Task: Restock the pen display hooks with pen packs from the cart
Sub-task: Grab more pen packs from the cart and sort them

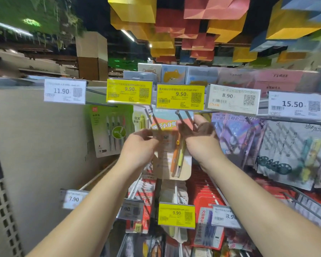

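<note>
Pinching the pen pack [171,145] by its edges, left hand [137,147] and right hand [202,143] aligned it with the hook [182,117].

Coloured paper blocks [202,25] hang from dark ceiling [93,13].

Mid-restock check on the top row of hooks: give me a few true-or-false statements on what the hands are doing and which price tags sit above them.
1. Both hands hold one pen pack. True: the left hand and right hand grip its sides.
2. The tag right above the pack reads 15.50. False: it is the 9.50 tag.
3. The 11.90 tag is yellow. False: it is white.
4. The held pack shows an orange pen. True.
</note>
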`<state>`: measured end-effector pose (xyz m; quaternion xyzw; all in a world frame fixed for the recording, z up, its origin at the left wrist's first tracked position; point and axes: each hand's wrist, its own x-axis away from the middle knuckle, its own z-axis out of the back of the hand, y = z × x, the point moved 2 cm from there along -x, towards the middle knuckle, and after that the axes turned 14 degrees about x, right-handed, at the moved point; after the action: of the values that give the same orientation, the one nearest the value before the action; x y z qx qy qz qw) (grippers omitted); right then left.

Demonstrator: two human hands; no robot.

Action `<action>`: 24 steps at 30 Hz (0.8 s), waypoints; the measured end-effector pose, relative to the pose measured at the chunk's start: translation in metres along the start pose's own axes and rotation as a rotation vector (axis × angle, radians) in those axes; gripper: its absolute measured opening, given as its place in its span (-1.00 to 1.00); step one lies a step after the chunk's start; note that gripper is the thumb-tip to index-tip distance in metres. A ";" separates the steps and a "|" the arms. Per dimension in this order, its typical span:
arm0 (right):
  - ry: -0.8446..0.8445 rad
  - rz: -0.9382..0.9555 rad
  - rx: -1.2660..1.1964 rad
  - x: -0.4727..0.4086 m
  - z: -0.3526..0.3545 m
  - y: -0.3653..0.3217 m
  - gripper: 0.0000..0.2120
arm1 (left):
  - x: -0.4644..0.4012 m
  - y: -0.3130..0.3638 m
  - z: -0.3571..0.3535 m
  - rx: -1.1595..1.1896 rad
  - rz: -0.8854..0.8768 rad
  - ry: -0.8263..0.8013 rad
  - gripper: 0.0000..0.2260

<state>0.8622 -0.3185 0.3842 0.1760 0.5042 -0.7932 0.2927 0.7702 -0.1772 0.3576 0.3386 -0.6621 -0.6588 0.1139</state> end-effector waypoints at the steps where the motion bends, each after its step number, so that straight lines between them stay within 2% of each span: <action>1: 0.025 -0.009 0.013 -0.001 -0.001 0.001 -0.73 | 0.001 -0.003 0.001 -0.003 0.032 -0.015 -0.83; 4: 0.065 -0.015 0.038 -0.009 -0.011 0.007 -0.69 | 0.003 -0.012 0.004 -0.005 0.090 -0.022 -0.83; 6: 0.076 -0.042 0.040 -0.014 -0.018 0.008 -0.53 | 0.004 -0.017 0.008 0.012 0.102 -0.006 -0.84; 9: 0.062 -0.129 -0.002 -0.018 -0.026 0.009 -0.36 | 0.005 -0.022 0.014 0.048 0.105 0.017 -0.60; 11: 0.068 -0.156 -0.025 -0.021 -0.029 0.012 -0.38 | 0.008 -0.025 0.018 0.076 0.122 0.018 -0.54; 15: 0.092 -0.171 0.006 -0.028 -0.031 0.019 -0.67 | 0.012 -0.028 0.024 0.041 0.124 -0.014 -0.82; 17: 0.103 -0.192 0.018 -0.029 -0.030 0.022 -0.69 | 0.014 -0.031 0.027 0.083 0.134 -0.032 -0.93; 24: 0.114 -0.252 -0.010 -0.008 -0.023 0.023 -0.66 | 0.024 -0.031 0.027 0.200 0.131 -0.053 -0.93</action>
<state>0.8826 -0.3028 0.3623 0.1546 0.5419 -0.8100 0.1625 0.7451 -0.1676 0.3185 0.2867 -0.7482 -0.5891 0.1048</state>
